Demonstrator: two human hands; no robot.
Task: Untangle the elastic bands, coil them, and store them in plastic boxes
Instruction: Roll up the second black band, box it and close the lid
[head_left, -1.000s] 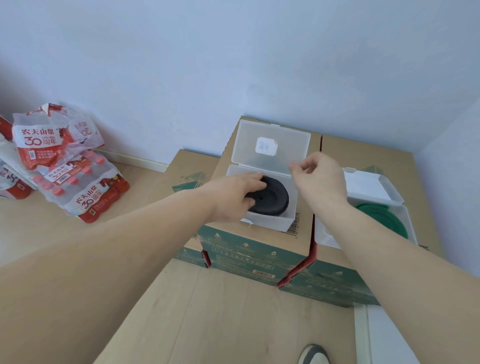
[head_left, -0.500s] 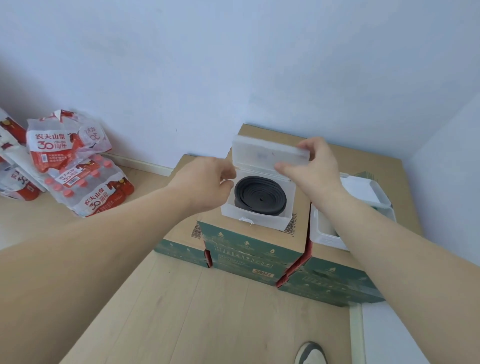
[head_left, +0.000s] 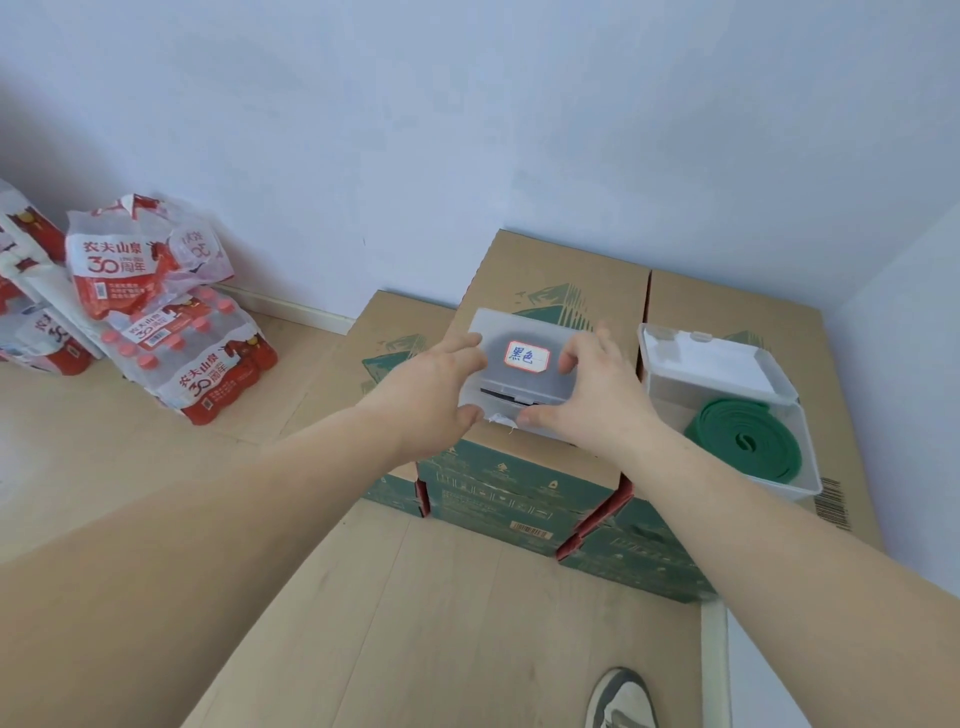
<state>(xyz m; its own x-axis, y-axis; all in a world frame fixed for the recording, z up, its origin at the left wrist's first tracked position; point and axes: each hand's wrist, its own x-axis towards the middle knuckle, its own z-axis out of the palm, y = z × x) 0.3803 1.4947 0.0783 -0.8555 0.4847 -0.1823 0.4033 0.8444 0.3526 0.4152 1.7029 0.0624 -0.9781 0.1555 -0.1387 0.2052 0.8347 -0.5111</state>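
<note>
A clear plastic box (head_left: 519, 332) stands on a cardboard carton, its lid down and carrying a red-edged label (head_left: 527, 357). Dark coils of the black elastic band (head_left: 511, 397) show through its front. My left hand (head_left: 431, 387) grips the box's left side, fingers over the lid and thumb at the front edge. My right hand (head_left: 592, 387) grips the right side the same way. To the right, a second clear box (head_left: 800, 467) stands with its lid up and holds a coiled green elastic band (head_left: 748, 441).
The boxes sit on a stack of brown and green cardboard cartons (head_left: 550, 488) against the wall corner. Shrink-wrapped packs of red-capped water bottles (head_left: 192, 358) lie on the wooden floor at left. A shoe (head_left: 621, 699) shows at the bottom edge.
The lid of the black band's box has swung from upright to down over the coil. Both hands moved from the lid and box edge to gripping its two sides.
</note>
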